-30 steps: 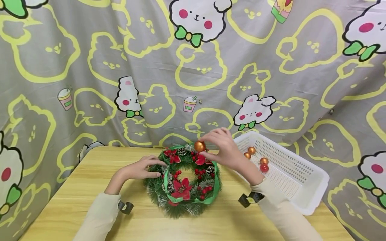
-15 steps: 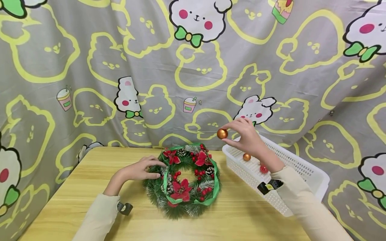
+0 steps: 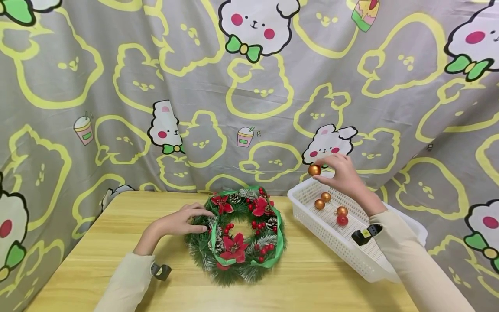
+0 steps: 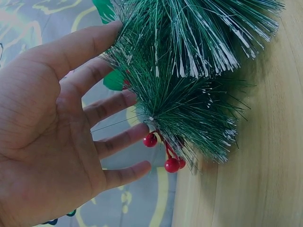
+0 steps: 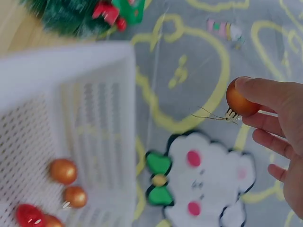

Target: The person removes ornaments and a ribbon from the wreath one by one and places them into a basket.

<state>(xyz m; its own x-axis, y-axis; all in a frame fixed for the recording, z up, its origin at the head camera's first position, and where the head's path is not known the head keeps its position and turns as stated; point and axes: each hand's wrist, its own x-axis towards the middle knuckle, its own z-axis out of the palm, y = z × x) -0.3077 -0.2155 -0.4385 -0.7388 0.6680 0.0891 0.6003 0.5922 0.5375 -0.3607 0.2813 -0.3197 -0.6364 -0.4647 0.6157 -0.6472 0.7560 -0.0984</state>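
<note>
An orange-gold Christmas ball [image 3: 314, 170] is pinched between thumb and fingers of my right hand [image 3: 343, 175], above the far left end of a white basket [image 3: 331, 232]. In the right wrist view the ball [image 5: 241, 98] shows a gold cap and a thin string. My left hand [image 3: 180, 223] rests at the left side of a green wreath [image 3: 249, 273] with red flowers, berries, pine cones and a green ribbon. The left wrist view shows that hand [image 4: 61, 118] with fingers spread, fingertips against the frosted needles [image 4: 189, 94].
Inside the basket lie several orange-gold balls [image 3: 325, 197] and one red ball [image 3: 342, 220]. A wooden table [image 3: 101, 247] carries wreath and basket. Behind it hangs a grey patterned curtain [image 3: 202, 73].
My right hand has carried the ball from above the wreath's far right side rightward to above the basket. The basket has shifted slightly or come into fuller view. My left hand stays put.
</note>
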